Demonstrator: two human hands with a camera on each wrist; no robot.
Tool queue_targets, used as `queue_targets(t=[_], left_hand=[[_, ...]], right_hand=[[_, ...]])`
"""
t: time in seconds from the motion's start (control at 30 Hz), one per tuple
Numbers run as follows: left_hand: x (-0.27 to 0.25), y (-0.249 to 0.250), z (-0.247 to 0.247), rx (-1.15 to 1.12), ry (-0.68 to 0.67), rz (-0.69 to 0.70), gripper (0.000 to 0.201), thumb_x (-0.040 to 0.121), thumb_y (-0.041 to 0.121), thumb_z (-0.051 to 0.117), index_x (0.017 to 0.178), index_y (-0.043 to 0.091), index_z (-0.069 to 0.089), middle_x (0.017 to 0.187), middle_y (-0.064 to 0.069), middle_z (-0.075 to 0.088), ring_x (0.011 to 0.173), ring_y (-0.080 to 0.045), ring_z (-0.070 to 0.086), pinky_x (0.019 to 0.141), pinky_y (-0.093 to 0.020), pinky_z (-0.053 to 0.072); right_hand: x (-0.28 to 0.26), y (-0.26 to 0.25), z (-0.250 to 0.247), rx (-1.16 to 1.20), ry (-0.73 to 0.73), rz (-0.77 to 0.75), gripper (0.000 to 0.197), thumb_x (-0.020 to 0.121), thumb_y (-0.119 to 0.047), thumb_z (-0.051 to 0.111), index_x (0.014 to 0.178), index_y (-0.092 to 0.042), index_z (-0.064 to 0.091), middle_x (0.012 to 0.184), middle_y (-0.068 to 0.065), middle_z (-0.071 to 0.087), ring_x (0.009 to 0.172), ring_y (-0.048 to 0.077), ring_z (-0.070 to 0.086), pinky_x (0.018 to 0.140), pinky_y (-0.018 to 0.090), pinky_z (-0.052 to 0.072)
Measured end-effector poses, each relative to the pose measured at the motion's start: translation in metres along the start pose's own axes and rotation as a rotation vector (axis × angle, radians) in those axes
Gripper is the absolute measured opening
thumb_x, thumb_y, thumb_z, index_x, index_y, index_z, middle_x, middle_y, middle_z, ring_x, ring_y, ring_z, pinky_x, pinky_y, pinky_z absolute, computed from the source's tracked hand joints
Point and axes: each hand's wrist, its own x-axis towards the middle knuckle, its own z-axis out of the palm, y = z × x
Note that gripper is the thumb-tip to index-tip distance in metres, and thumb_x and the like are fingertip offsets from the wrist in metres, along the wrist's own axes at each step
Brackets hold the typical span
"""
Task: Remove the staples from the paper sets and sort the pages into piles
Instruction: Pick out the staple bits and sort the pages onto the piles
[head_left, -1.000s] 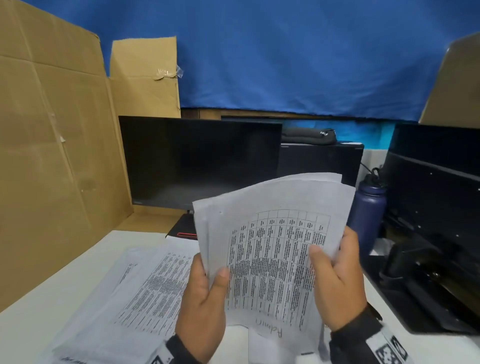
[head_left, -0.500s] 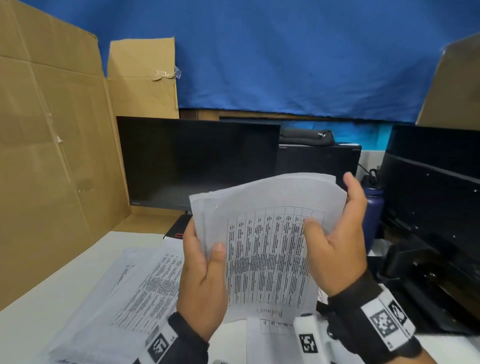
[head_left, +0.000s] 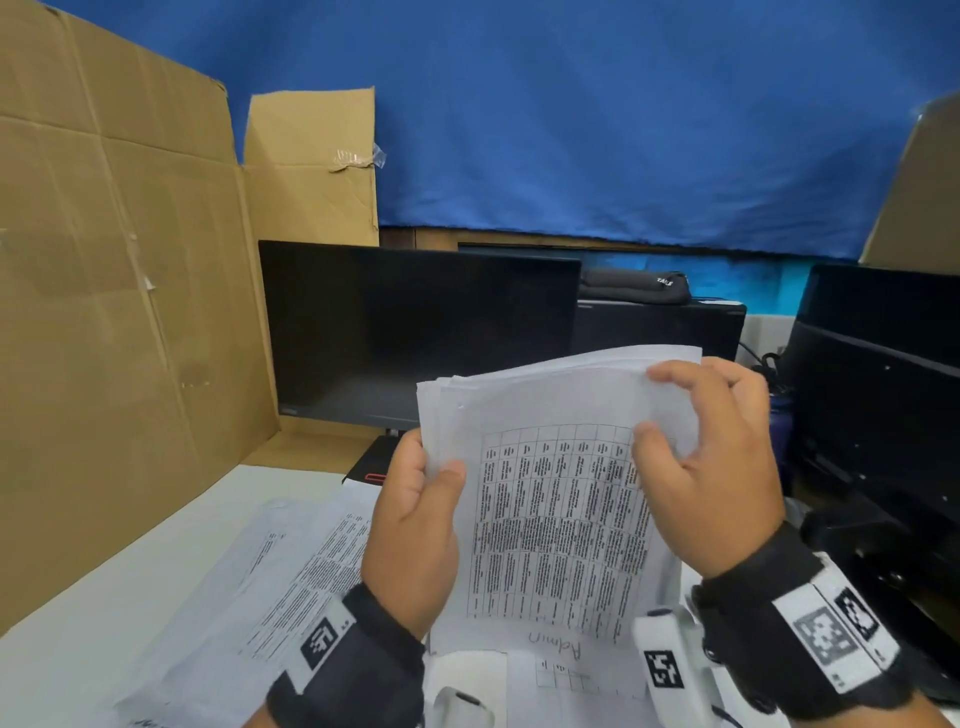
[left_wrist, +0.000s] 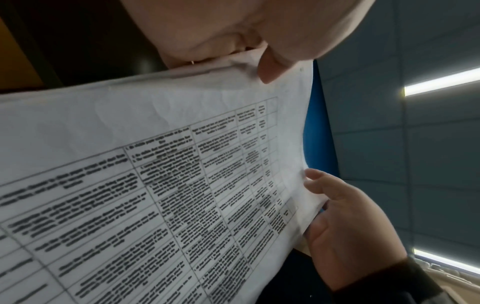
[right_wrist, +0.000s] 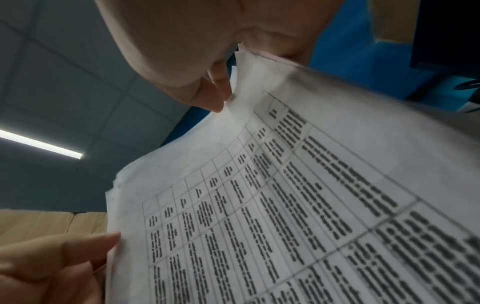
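The person holds a paper set (head_left: 556, 499) up in the air, in front of the monitor (head_left: 415, 332) and above the bench (head_left: 104, 613). The top page has a table of small print on it, and a word is written by hand near its low edge.

The left hand (head_left: 415, 525) holds the left side of the paper set. Its thumb lies on the front of the top page and its fingers are curled behind. The left wrist view shows this thumb (left_wrist: 272, 67) pressing on the page close to a corner.

The right hand (head_left: 711, 467) pinches the top right corner of the paper set. Its thumb is on the front and a finger hooks over the top edge. In the right wrist view the pages (right_wrist: 311, 205) spread apart a little at that corner.

A pile (head_left: 291, 571) of more printed pages lies flat on the bench, below the monitor and to the left of the left hand. One more sheet (head_left: 571, 680) lies on the bench under the held set.

Brown cardboard (head_left: 119, 312) stands to the left of the monitor. A blue cloth (head_left: 623, 130) hangs behind it.
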Motion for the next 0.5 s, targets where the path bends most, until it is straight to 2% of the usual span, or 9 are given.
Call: queue_targets(t=[0.07, 0.17, 0.23, 0.3, 0.33, 0.43, 0.5], left_hand=[[0.0, 0.0, 0.001, -0.017, -0.044, -0.015, 0.029, 0.106, 0.009, 0.045, 0.117, 0.031, 0.06, 0.109, 0.014, 0.076, 0.104, -0.007, 0.072, 0.086, -0.026, 0.057], [0.002, -0.002, 0.006, 0.068, -0.063, -0.016, 0.028, 0.107, 0.017, 0.046, 0.12, 0.04, 0.057, 0.114, 0.019, 0.073, 0.108, 0.0, 0.068, 0.094, -0.028, 0.053], [0.005, -0.003, 0.008, 0.101, -0.019, -0.013, 0.027, 0.107, 0.021, 0.046, 0.117, 0.043, 0.057, 0.111, 0.022, 0.073, 0.105, 0.001, 0.069, 0.094, -0.031, 0.054], [0.007, 0.0, 0.009, 0.087, 0.035, -0.01, 0.026, 0.107, 0.02, 0.046, 0.113, 0.042, 0.059, 0.108, 0.022, 0.074, 0.104, -0.002, 0.07, 0.092, -0.033, 0.057], [0.008, 0.002, 0.009, 0.071, 0.05, -0.009, 0.026, 0.107, 0.02, 0.047, 0.112, 0.042, 0.06, 0.108, 0.02, 0.075, 0.104, -0.003, 0.071, 0.092, -0.035, 0.057], [0.007, 0.01, 0.011, 0.024, 0.049, 0.01, 0.027, 0.107, 0.016, 0.047, 0.114, 0.037, 0.062, 0.11, 0.013, 0.077, 0.104, -0.008, 0.073, 0.094, -0.04, 0.058], [0.005, 0.015, 0.012, 0.008, 0.048, 0.026, 0.025, 0.107, 0.014, 0.047, 0.113, 0.034, 0.061, 0.108, 0.013, 0.077, 0.102, -0.006, 0.073, 0.092, -0.038, 0.059]], right_hand=[[0.005, 0.0, -0.003, 0.03, 0.014, 0.004, 0.022, 0.077, -0.007, 0.061, 0.098, -0.013, 0.056, 0.113, 0.007, 0.047, 0.094, 0.001, 0.041, 0.086, -0.004, 0.027], [0.012, -0.001, -0.004, 0.051, -0.057, 0.034, 0.011, 0.07, -0.011, 0.054, 0.078, -0.017, 0.049, 0.097, 0.002, 0.051, 0.09, -0.001, 0.047, 0.078, 0.001, 0.031], [0.014, -0.002, -0.004, 0.043, -0.106, 0.037, 0.014, 0.074, -0.007, 0.056, 0.074, -0.019, 0.049, 0.091, 0.0, 0.051, 0.09, 0.0, 0.049, 0.074, 0.004, 0.033], [0.016, -0.005, -0.004, 0.029, -0.128, 0.025, 0.024, 0.077, 0.002, 0.061, 0.081, -0.021, 0.055, 0.095, -0.001, 0.052, 0.086, 0.004, 0.048, 0.073, 0.005, 0.035], [0.016, -0.007, -0.005, 0.015, -0.127, 0.005, 0.029, 0.076, 0.004, 0.062, 0.09, -0.022, 0.061, 0.1, 0.0, 0.053, 0.085, 0.004, 0.046, 0.076, 0.003, 0.035], [0.015, -0.009, -0.003, -0.049, -0.107, -0.067, 0.046, 0.077, 0.002, 0.067, 0.118, -0.019, 0.067, 0.11, 0.004, 0.051, 0.096, 0.002, 0.045, 0.085, -0.004, 0.03], [0.014, -0.01, -0.001, -0.089, -0.096, -0.109, 0.048, 0.078, -0.002, 0.07, 0.123, -0.018, 0.066, 0.11, 0.003, 0.047, 0.098, 0.003, 0.043, 0.087, -0.003, 0.027]])
